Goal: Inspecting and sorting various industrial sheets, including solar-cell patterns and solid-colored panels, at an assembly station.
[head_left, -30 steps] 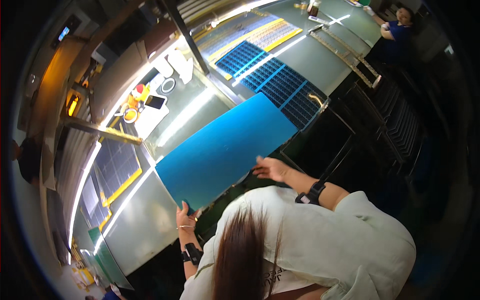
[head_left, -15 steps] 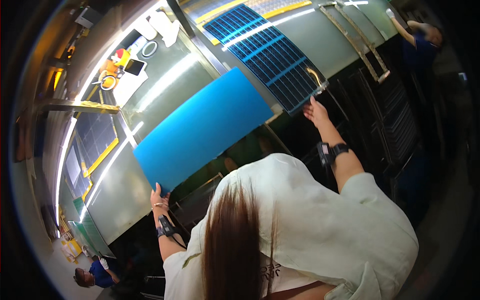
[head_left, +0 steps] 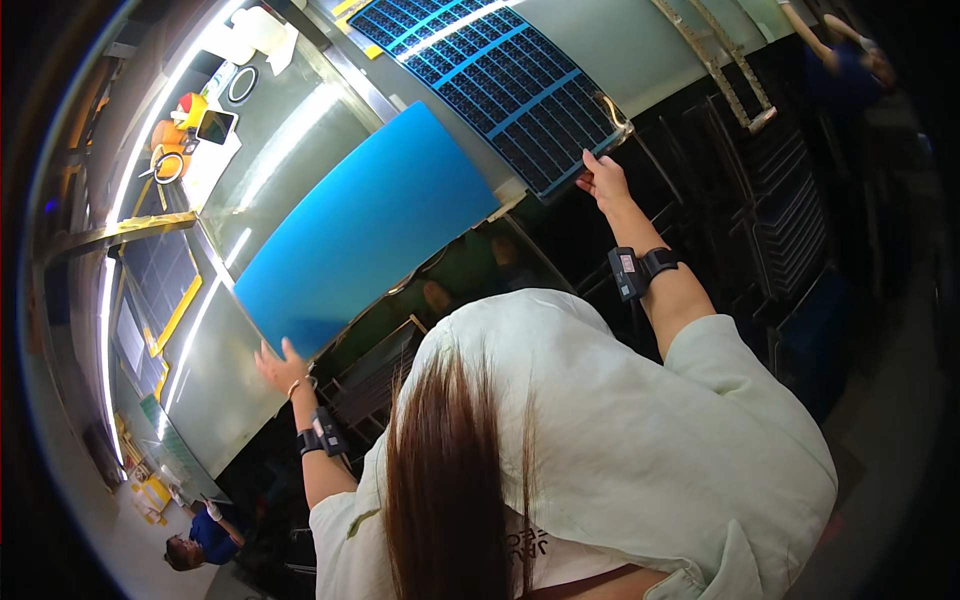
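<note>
A smooth blue sheet (head_left: 370, 220) lies on the greenish worktable, its near edge at the table's front. Beside its near-left corner is my left hand (head_left: 285, 367), open, with fingers and thumb spread. To the right of the sheet lies a dark panel with a blue grid (head_left: 500, 85), slanting away toward the far side. My right hand (head_left: 603, 182) pinches this panel's near edge, thumb on top; the fingers beneath are partly hidden. Each of my wrists wears a small black device on a strap.
Far left on the table sit a dark-screened device (head_left: 215, 126), a tape roll (head_left: 242, 86) and orange items. A worn metal frame (head_left: 725, 65) is at the far right. Co-workers (head_left: 205, 540) stand lower left and upper right. Dark racks (head_left: 790, 190) fill the right.
My left hand has let go of the blue sheet's corner and spread its fingers. My right hand has closed on the gridded panel's edge. The whole view has shifted a little.
</note>
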Demonstrator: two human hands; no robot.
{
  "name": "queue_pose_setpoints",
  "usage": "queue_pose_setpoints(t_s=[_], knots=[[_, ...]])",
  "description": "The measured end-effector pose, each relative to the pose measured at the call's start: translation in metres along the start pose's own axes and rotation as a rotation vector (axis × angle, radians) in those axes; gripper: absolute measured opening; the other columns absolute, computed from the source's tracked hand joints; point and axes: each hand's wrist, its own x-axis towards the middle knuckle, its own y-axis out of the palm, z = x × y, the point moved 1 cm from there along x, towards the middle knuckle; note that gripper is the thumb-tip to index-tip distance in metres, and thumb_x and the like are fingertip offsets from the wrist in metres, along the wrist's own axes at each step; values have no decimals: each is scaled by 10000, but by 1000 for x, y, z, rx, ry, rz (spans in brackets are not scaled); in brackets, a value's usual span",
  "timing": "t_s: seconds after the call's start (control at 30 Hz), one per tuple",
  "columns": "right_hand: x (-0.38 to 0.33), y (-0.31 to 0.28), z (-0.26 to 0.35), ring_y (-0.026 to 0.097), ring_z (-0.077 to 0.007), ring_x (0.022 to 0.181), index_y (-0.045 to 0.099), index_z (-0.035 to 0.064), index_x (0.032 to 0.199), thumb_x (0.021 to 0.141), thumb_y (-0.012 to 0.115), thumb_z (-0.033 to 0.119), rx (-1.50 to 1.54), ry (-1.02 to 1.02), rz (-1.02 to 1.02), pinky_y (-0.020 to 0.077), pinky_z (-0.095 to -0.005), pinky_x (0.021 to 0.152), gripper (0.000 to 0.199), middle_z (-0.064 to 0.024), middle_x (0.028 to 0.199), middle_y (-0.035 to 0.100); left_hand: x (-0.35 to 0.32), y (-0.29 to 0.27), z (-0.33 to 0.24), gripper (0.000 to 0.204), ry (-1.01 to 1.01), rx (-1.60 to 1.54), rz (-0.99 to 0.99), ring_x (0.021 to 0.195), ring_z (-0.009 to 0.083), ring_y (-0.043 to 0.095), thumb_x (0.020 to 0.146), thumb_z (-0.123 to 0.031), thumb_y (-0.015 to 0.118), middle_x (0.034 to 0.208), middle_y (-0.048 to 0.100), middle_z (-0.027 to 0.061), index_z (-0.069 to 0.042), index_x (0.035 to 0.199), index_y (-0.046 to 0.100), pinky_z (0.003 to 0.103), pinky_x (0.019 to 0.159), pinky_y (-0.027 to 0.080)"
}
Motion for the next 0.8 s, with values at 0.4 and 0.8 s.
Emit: queue_pose_setpoints(t_s=[0.4, 0.8], knots=[[-76, 43, 9, 282, -406, 1243, 441, 37, 1057, 604, 751, 383, -1344, -1109, 97, 244, -452, 1033, 649, -256, 1314, 314, -111, 28, -318, 623, 1070, -196, 333, 1318, 310, 186, 763, -276, 627, 1428, 228, 77, -202, 1325, 367, 482, 1029, 212], [-71, 42, 19, 335, -445, 1196, 450, -4, 974, 655, 702, 307, -1304, -1182, 115, 275, -472, 1010, 512, -294, 1282, 337, -129, 44, -350, 607, 1102, -182, 367, 1312, 312, 191, 755, -288, 631, 1411, 250, 93, -188, 1302, 388, 549, 994, 214]])
